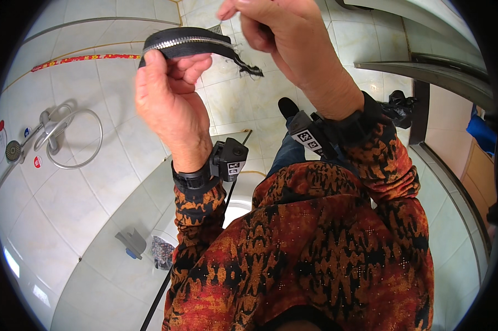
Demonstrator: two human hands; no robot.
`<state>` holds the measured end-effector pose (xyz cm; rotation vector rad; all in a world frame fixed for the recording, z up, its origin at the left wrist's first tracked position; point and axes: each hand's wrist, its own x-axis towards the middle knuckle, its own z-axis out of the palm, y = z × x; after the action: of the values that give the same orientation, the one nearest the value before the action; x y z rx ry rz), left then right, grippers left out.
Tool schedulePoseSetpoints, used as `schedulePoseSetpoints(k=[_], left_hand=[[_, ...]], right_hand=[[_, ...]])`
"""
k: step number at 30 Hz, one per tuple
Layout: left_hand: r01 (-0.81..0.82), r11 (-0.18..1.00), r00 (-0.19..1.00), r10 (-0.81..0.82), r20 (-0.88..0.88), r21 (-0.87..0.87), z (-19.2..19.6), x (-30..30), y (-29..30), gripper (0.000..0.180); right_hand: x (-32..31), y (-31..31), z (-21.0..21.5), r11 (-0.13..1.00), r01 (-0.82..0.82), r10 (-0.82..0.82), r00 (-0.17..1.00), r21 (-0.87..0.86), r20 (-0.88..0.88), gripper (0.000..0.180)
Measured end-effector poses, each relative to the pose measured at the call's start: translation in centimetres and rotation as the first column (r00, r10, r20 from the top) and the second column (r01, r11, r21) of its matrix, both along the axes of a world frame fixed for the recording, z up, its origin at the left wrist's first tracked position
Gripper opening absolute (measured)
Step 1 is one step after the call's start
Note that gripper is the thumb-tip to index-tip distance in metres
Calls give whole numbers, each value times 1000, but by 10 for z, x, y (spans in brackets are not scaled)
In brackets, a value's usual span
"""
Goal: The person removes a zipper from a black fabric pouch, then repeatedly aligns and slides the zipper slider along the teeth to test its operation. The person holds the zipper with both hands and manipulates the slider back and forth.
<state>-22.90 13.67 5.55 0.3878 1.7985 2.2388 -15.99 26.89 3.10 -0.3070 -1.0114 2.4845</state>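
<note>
My left hand (172, 99) is closed on a black zipper (185, 41) with silver metal teeth, gripping it between thumb and fingers. The strip arches over to the right, where its torn end (249, 69) hangs down with loose, frayed threads. My right hand (285, 41) is raised to the right of the zipper, near the upper edge, apart from the strip. Its fingers are bent in and pressed together. Whatever lies between them, perhaps a thread, is too small or hidden to make out.
On the tiled wall at the left is a shower head (13, 150) with a looped hose (97, 138). A red patterned strip (86, 57) runs behind my left hand. Grey shelf edges (425, 69) and a black plastic bag (399, 105) are at the right. A toilet (239, 207) is partly hidden below.
</note>
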Motion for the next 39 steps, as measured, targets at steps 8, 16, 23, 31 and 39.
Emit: schedulePoseSetpoints(k=[8, 16, 23, 31, 39], left_hand=[[81, 996, 996, -80, 32, -36, -2, 4, 4, 26], [81, 978, 996, -87, -22, -191, -5, 9, 2, 26], [91, 990, 995, -96, -39, -110, -7, 6, 0, 25], [88, 996, 990, -89, 110, 10, -6, 0, -1, 32], [34, 999, 987, -40, 154, 40, -8, 4, 1, 29]], right_hand=[[-13, -4, 12, 987, -25, 45, 992, 156, -121, 8], [-24, -10, -5, 590, 236, -184, 970, 772, -156, 11], [-7, 11, -9, 939, 156, -159, 987, 305, -15, 15], [-2, -3, -5, 888, 80, -16, 989, 453, -144, 5], [-21, -23, -12, 64, 365, -362, 876, 929, -319, 11]])
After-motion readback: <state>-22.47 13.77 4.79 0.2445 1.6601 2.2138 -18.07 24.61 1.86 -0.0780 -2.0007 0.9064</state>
